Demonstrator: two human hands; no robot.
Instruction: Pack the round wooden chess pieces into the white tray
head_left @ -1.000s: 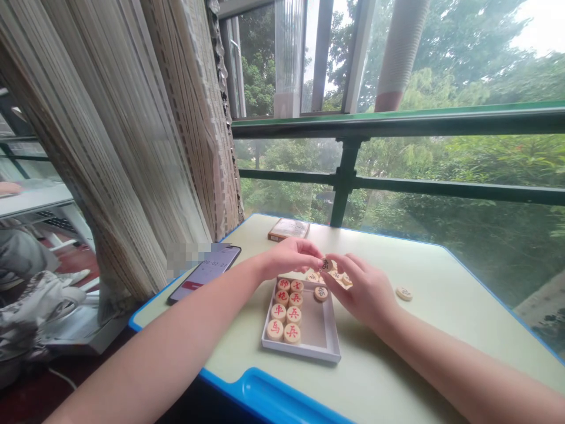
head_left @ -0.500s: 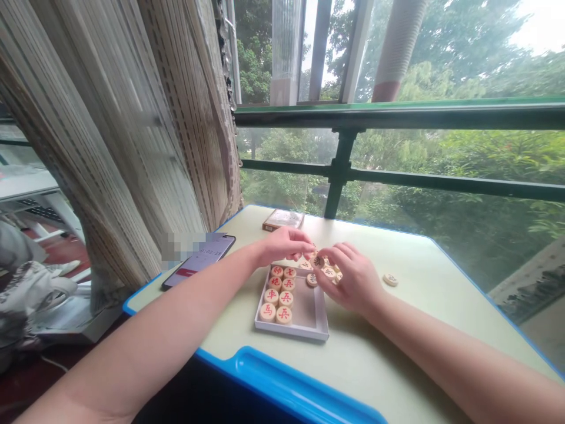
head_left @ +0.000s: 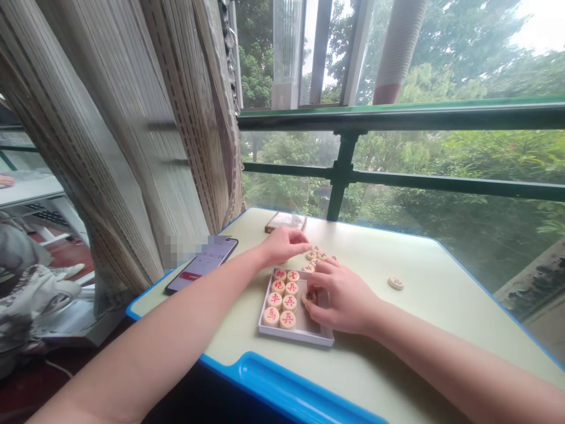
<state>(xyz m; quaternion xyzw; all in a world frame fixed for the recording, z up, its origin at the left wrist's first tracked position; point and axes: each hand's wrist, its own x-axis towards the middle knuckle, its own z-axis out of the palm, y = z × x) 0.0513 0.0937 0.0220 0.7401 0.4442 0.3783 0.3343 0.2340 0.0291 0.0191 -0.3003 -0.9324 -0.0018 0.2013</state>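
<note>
My right hand (head_left: 342,294) reaches into the right half of a shallow white box (head_left: 295,338), its fingers and thumb closed on a round Chinese chess piece (head_left: 309,297) with dark lettering. The fingers partly cover that piece. Two columns of red-lettered Chinese chess pieces (head_left: 289,302) fill the box's left side, faces up. Beyond the box lie several loose pieces (head_left: 312,255), some hidden behind my right hand. Close to them, my left hand (head_left: 286,244) hovers with its fingers loosely stretched, and nothing shows in it.
One loose piece (head_left: 396,283) lies apart on the right of the pale table (head_left: 379,365). A phone (head_left: 205,265) showing a timer rests at the left edge, partly behind my left forearm. A flat box (head_left: 286,221) lies at the back. Curtains (head_left: 132,118) hang on the left.
My right hand has brought the dark-lettered piece down and towards me, into the box. My left hand has come away from that piece and stays beside the loose ones.
</note>
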